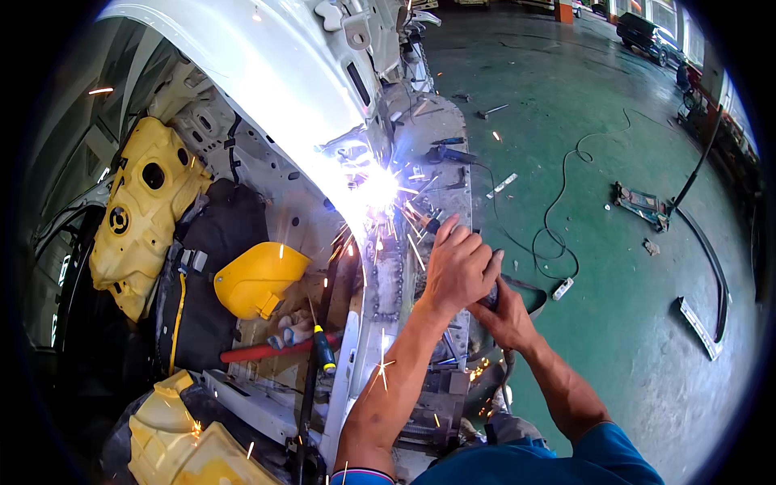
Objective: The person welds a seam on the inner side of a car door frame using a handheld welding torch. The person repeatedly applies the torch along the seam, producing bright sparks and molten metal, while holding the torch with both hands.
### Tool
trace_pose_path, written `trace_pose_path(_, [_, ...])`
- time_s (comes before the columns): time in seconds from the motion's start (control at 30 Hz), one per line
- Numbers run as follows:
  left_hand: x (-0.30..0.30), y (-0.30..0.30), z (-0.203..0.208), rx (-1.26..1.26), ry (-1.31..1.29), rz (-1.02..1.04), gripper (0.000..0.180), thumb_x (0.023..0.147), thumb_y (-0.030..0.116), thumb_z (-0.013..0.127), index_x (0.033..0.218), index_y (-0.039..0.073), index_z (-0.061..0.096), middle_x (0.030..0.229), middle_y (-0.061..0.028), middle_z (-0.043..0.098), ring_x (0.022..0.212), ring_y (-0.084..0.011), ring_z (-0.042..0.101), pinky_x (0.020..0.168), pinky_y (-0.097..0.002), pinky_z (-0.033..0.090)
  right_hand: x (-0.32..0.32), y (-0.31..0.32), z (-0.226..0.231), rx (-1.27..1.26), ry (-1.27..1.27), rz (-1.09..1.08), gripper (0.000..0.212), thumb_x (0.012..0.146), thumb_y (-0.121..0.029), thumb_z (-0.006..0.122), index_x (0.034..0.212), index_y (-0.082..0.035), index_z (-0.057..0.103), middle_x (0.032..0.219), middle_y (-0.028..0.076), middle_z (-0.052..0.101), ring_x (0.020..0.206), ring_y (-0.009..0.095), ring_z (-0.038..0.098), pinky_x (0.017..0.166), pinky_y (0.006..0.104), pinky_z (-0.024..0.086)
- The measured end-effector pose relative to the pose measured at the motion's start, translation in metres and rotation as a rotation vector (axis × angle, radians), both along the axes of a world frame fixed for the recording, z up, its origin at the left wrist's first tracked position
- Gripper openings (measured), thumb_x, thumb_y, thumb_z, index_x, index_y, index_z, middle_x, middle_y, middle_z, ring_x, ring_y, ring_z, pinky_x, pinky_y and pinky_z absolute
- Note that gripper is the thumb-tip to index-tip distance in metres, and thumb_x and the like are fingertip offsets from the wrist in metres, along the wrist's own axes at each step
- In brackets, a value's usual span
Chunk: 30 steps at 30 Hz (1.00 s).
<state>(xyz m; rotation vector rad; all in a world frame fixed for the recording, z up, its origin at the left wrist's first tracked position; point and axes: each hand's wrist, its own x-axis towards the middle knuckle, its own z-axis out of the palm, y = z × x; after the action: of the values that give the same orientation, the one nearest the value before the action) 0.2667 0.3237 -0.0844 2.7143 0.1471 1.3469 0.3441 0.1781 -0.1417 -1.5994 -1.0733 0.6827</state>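
Note:
Both my hands hold a dark power grinder [490, 296], mostly hidden under them. My left hand [457, 265] is clamped over its front end. My right hand [507, 317] grips its rear body just behind. The tool's tip meets the bare metal door sill [394, 279] of a stripped white car body [267, 65], and a bright burst of sparks [377, 191] flies from that spot toward me. My forearms come in from the lower edge, over the sill.
Inside the car shell lie a yellow moulded tank [145, 210], a yellow mask [255, 279], a red bar [267, 352] and a screwdriver [324, 352]. Hand tools [451, 153] rest farther along the sill. On the green floor are a cable with a power strip [563, 288], a floor jack [643, 206] and a black trim strip [713, 271].

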Motion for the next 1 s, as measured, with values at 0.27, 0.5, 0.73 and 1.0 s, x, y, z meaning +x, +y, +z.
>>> trace_pose_path(0.27, [-0.006, 0.009, -0.014, 0.041, -0.022, -0.007, 0.028, 0.081, 0.015, 0.08, 0.063, 0.011, 0.059, 0.066, -0.0059, 0.054, 0.072, -0.0268, 0.059, 0.109, -0.0547, 0.045, 0.0, 0.008, -0.035, 0.025, -0.06, 0.051, 0.069, 0.091, -0.033, 0.082, 0.142, 0.004, 0.053, 0.08, 0.026, 0.071, 0.067, 0.04, 0.069, 0.064, 0.0481, 0.054])
trace_pose_path(0.5, [0.011, -0.008, 0.001, 0.015, -0.004, -0.022, 0.029, 0.087, 0.019, 0.078, 0.066, 0.007, 0.062, 0.07, -0.008, 0.056, 0.079, -0.0285, 0.059, 0.112, -0.0533, 0.044, 0.01, -0.002, -0.027, 0.148, -0.026, -0.048, 0.051, 0.091, -0.028, 0.081, 0.121, 0.005, 0.056, 0.079, 0.027, 0.068, 0.065, 0.038, 0.065, 0.065, 0.0478, 0.053])
trace_pose_path(0.73, [0.002, 0.0, 0.002, -0.002, -0.005, -0.014, 0.03, 0.087, 0.017, 0.078, 0.064, 0.006, 0.062, 0.068, -0.0084, 0.055, 0.077, -0.0286, 0.058, 0.112, -0.053, 0.044, 0.004, 0.004, -0.015, 0.06, -0.018, -0.029, 0.049, 0.09, -0.028, 0.082, 0.117, 0.004, 0.056, 0.075, 0.025, 0.066, 0.06, 0.031, 0.058, 0.062, 0.0451, 0.05])
trace_pose_path(1.0, [0.004, 0.002, 0.001, -0.001, -0.024, -0.023, 0.03, 0.086, 0.017, 0.078, 0.063, 0.005, 0.062, 0.066, -0.008, 0.052, 0.076, -0.0285, 0.057, 0.111, -0.0529, 0.044, 0.004, 0.005, -0.013, 0.032, 0.004, -0.02, 0.046, 0.091, -0.026, 0.08, 0.115, 0.005, 0.056, 0.078, 0.024, 0.068, 0.065, 0.034, 0.065, 0.066, 0.0459, 0.053])
